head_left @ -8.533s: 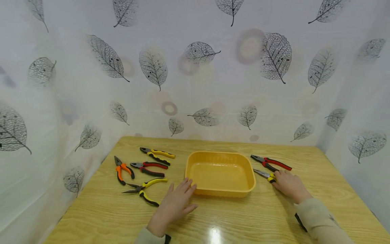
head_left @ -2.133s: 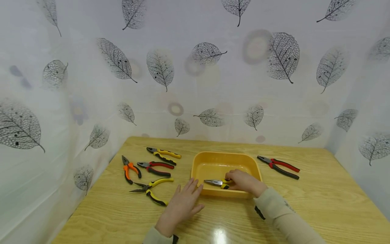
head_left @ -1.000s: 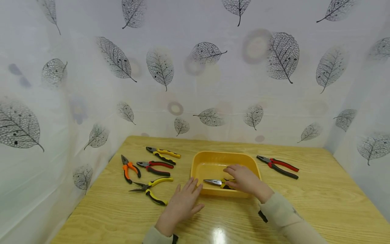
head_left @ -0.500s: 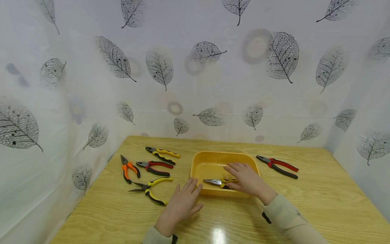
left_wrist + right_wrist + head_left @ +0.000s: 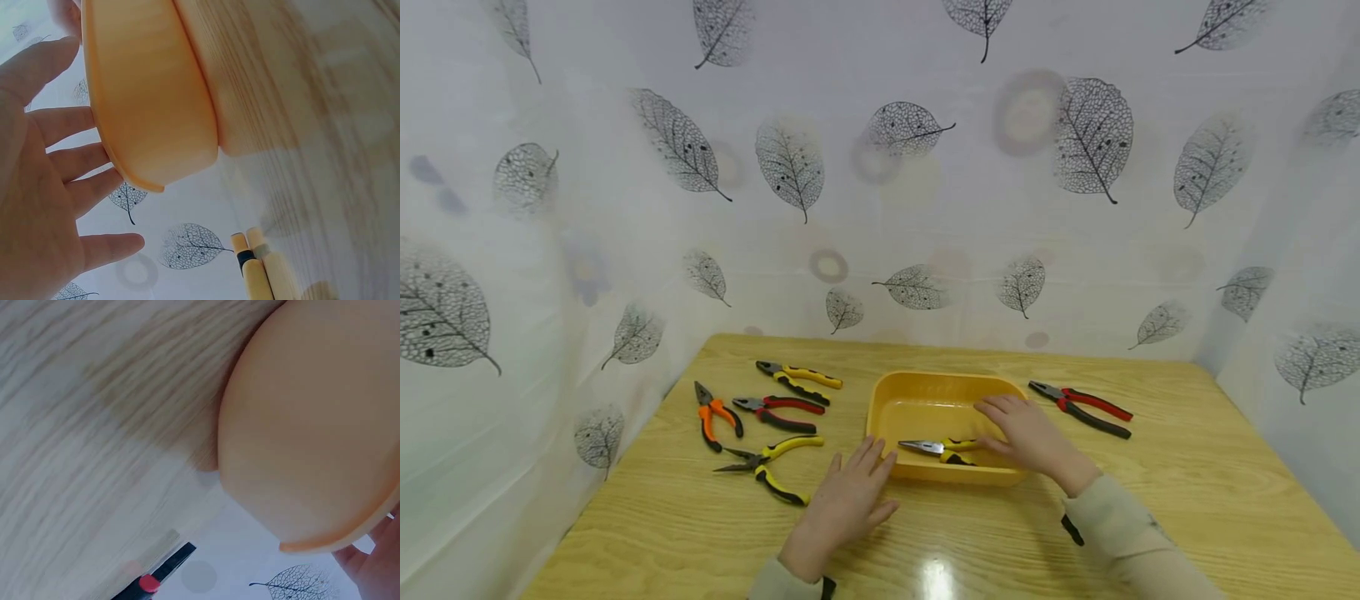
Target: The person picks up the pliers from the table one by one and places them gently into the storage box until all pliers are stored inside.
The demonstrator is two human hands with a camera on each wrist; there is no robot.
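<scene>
My left hand [image 5: 844,510] rests its straight fingers on the front left rim of a yellow plastic tray [image 5: 925,475]. In the left wrist view, the spread fingers [image 5: 69,122] meet the tray's edge. Long-nose pliers [image 5: 925,447] with yellow and black handles lie inside the tray, nose toward the left. My right hand [image 5: 1028,437] is over the tray's right side, fingers loosely extended and holding nothing. Its thumb is near the ends of the pliers' handles. Combination pliers [image 5: 1081,408] with red and black handles lie on the table right of the tray.
Left of the tray lie orange-handled long-nose pliers [image 5: 715,417], red-handled pliers [image 5: 778,412], yellow-handled combination pliers [image 5: 797,382] and spread yellow-handled long-nose pliers [image 5: 767,469]. A leaf-patterned curtain [image 5: 925,208] surrounds the wooden table [image 5: 1187,467].
Earlier, my right hand gripped the long-nose pliers right of the tray. It brought them into the tray, let go, and has drifted right. My left hand stays at the rim.
</scene>
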